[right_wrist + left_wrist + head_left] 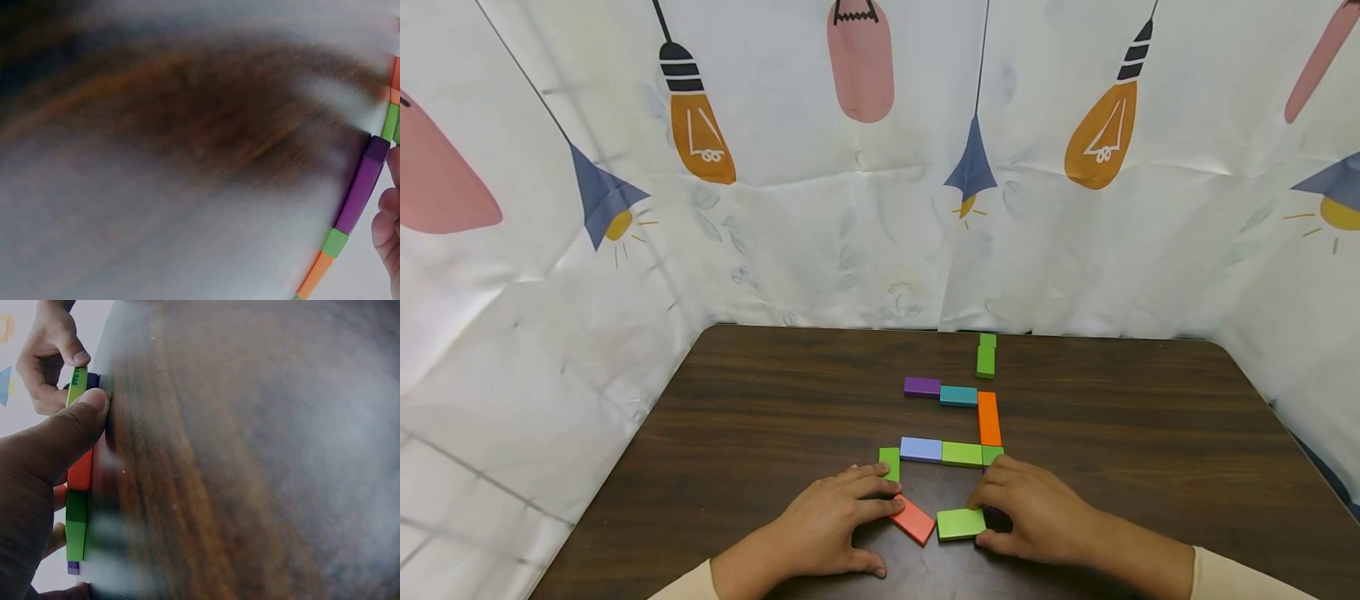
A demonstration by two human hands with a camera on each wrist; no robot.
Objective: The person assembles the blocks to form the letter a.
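Note:
My left hand (829,527) rests with spread fingers over the coral block (916,525), fingertips touching it, and its upper fingers reach a green block (890,458) at the row's left end. The thumb lies apart on the table in the head view. My right hand (1041,510) pinches the right end of a light green block (958,525) between thumb and finger. That block lies just right of the coral one. A purple block (361,187) shows in the right wrist view, mostly hidden by my right hand in the head view.
Beyond the hands runs a row of a periwinkle block (921,449), a lime block (962,454) and a small green block (992,454). An orange block (989,419) leads up from it towards teal (958,397) and purple (922,387) blocks. Green blocks (986,362) lie near the far edge.

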